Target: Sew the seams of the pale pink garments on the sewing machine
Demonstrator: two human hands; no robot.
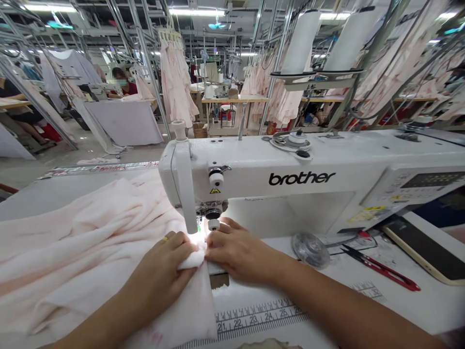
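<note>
A white Brother sewing machine (247, 167) stands across the middle, its needle area brightly lit. Soft pale pink fabric (90, 232) spreads over the left of the table and runs up to the needle. My left hand (165, 264), with a yellow ring, pinches a folded edge of this fabric just left of and in front of the needle. Close on the other side, my right hand (241, 247) has its fingertips closed on the same edge beside the presser foot. The needle tip itself is lost in the glare.
Right of my forearm lie a clear bobbin case (310, 249), red-handled thread snips (381, 269) and a phone (425, 247). A printed ruler (259, 317) runs along the table front. Thread cones (301, 43) stand above the machine. Hanging garments (178, 80) and a seated person (121, 82) are behind.
</note>
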